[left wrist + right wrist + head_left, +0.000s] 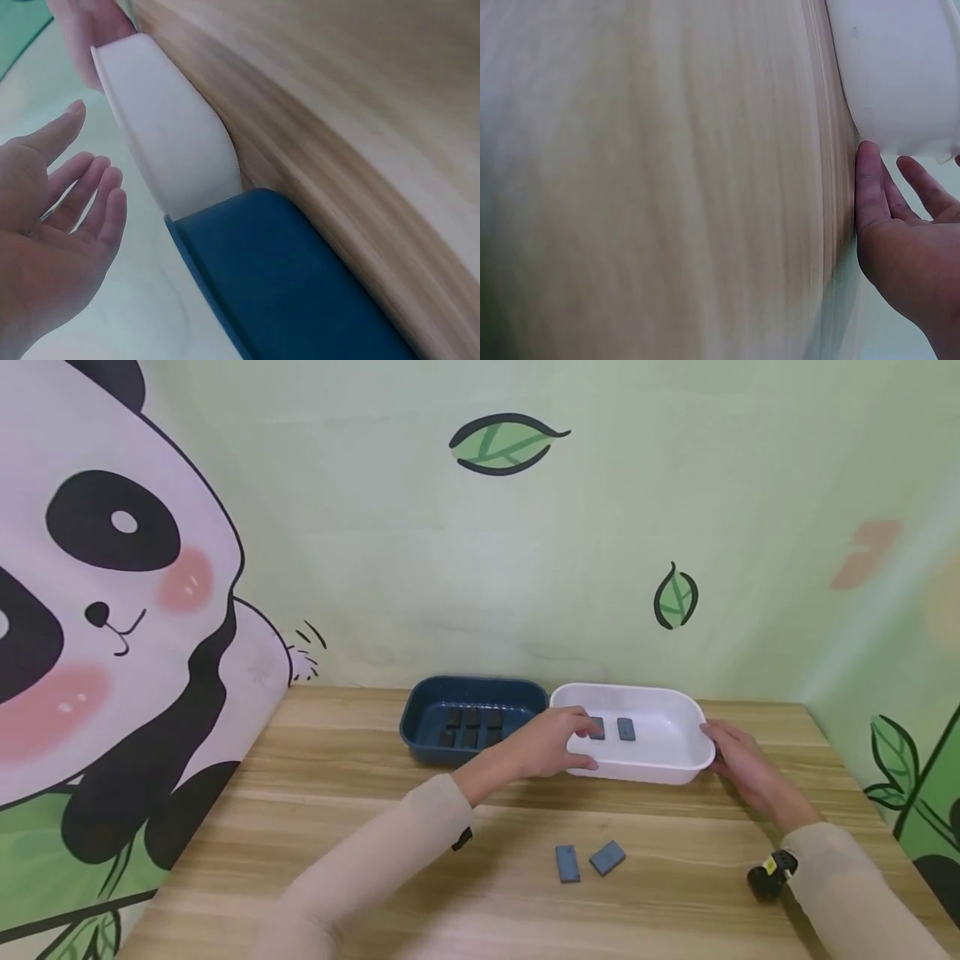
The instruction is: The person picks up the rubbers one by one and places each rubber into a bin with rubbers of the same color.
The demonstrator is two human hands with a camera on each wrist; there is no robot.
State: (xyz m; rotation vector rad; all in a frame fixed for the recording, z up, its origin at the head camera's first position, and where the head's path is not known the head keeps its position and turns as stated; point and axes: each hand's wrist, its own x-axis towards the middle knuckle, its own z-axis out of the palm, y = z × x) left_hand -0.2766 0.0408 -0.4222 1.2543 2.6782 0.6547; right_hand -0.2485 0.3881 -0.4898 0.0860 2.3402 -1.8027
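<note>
My left hand (551, 743) hovers above the left end of a white plastic tub (667, 727). Its fingers are loosely curved and hold nothing, as the left wrist view shows. Against the tub's right end, my right hand (746, 768) rests with fairly straight fingers touching the wall. Two blue-grey rectangular tiles, one at the left (597, 727) partly behind my fingers and one nearer the middle (626, 729), lie inside the white tub. On the table in front are two more such tiles, one upright in view (567, 863) and one slanted (607, 857).
A dark blue tub (420, 718) stands directly left of the white one, with several dark blocks (472, 718) in rows inside. Behind both tubs rises a wall with panda and leaf pictures. The wooden table (337, 793) narrows toward that wall.
</note>
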